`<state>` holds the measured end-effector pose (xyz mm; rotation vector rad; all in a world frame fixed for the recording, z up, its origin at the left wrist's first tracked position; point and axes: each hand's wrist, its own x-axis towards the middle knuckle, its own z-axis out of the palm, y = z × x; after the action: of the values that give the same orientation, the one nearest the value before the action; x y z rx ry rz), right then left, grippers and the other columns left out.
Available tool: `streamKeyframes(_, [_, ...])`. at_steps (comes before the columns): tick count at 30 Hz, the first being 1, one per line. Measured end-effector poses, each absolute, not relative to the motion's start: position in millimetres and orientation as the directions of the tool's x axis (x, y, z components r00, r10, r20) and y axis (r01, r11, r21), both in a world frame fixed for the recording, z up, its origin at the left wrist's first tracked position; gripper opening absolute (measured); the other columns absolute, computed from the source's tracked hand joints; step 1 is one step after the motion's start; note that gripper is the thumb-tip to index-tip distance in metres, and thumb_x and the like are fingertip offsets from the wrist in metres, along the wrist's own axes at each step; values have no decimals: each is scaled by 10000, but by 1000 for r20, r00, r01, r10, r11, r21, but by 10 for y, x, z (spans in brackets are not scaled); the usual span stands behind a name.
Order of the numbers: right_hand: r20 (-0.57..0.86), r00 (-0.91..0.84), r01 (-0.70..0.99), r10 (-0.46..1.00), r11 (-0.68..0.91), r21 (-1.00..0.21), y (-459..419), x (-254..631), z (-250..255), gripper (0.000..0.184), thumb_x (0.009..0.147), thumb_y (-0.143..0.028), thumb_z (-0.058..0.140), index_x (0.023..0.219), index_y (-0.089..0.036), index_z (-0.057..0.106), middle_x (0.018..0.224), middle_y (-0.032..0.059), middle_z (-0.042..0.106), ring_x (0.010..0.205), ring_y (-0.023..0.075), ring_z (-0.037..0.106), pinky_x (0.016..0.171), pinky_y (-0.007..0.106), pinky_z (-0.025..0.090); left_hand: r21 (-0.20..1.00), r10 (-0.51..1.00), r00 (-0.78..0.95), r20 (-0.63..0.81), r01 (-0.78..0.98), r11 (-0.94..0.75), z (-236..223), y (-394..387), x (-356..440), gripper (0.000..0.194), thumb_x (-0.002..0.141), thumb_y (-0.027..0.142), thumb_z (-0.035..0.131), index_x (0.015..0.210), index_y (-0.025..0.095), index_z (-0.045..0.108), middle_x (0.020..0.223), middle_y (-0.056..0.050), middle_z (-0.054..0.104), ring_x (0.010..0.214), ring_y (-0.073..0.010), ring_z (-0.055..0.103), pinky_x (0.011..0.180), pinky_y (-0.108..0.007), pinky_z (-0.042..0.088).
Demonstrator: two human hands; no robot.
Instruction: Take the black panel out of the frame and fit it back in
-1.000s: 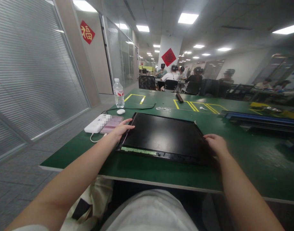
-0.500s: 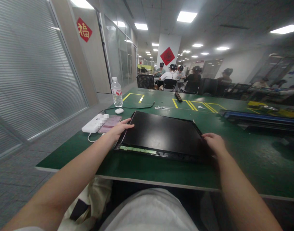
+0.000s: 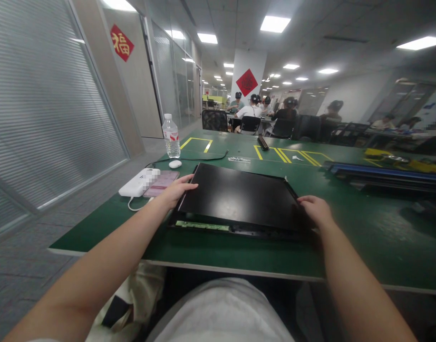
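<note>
A black LCD panel [image 3: 239, 194] lies across a dark frame [image 3: 260, 232] near the front of the green table, its near edge slightly above the frame. Along the frame's near left side shows a green circuit strip [image 3: 202, 225]. My left hand [image 3: 178, 190] is closed on the panel's left edge, thumb on top and fingers partly hidden. At the right edge, my right hand [image 3: 316, 210] pinches the panel; some of its fingers are out of sight beneath.
A phone [image 3: 161, 184], a white power bank [image 3: 137, 183] and a white oval case [image 3: 175, 164] lie left of the panel. Behind them stands a water bottle [image 3: 171, 137]. Long blue-black panels [image 3: 382, 175] are stacked at the right. People [image 3: 251, 109] sit further back.
The panel's near edge has risen and shifted slightly away from the frame's near side, widening the dark gap behind the green strip. Both hands keep their hold.
</note>
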<state>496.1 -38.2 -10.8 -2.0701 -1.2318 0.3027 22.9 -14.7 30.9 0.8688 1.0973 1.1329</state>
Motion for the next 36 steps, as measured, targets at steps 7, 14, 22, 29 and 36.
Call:
streamKeyframes(7, [151, 510, 686, 846, -295, -665, -403, 4917, -64, 247, 697, -213, 582, 840, -224, 784, 828, 47, 741, 765, 196, 641, 693, 287, 457, 926, 978, 106, -182, -316, 206, 365, -192, 240, 796, 666, 32, 747, 1418, 188, 540, 1031, -102, 781, 774, -214, 755, 683, -293, 605])
streamKeyframes(14, [120, 534, 657, 837, -322, -681, -436, 4865, -7, 237, 697, -194, 592, 834, -215, 784, 802, 48, 738, 737, 192, 642, 677, 280, 455, 939, 972, 219, -88, -307, 154, 453, -284, 249, 784, 717, 182, 779, 1451, 279, 521, 1321, -76, 679, 1078, -270, 702, 867, -331, 580])
streamKeyframes(22, [137, 550, 661, 824, -329, -675, -400, 4970, -57, 227, 671, -206, 604, 808, -226, 783, 818, 51, 743, 737, 200, 637, 682, 296, 459, 944, 944, 330, -6, -311, 114, 399, -314, 265, 874, 700, 187, 776, 1499, 333, 451, 1453, -26, 581, 1230, -307, 612, 1001, -389, 514])
streamKeyframes(29, [92, 556, 628, 826, -346, -697, -375, 5003, -99, 271, 652, -200, 603, 855, -218, 781, 772, 47, 730, 695, 202, 633, 680, 310, 471, 937, 936, 351, 21, -334, 104, 314, -241, 260, 834, 668, 78, 729, 1452, 268, 520, 1334, -66, 671, 1093, -287, 691, 922, -375, 553])
streamKeyframes(36, [88, 535, 652, 840, -345, -675, -348, 5034, -114, 290, 685, -210, 589, 907, -222, 775, 862, 50, 740, 768, 214, 642, 717, 321, 468, 943, 933, 355, 58, -325, 65, 212, -169, 237, 790, 640, 30, 734, 1394, 197, 566, 1250, -101, 713, 1079, -292, 702, 957, -410, 543])
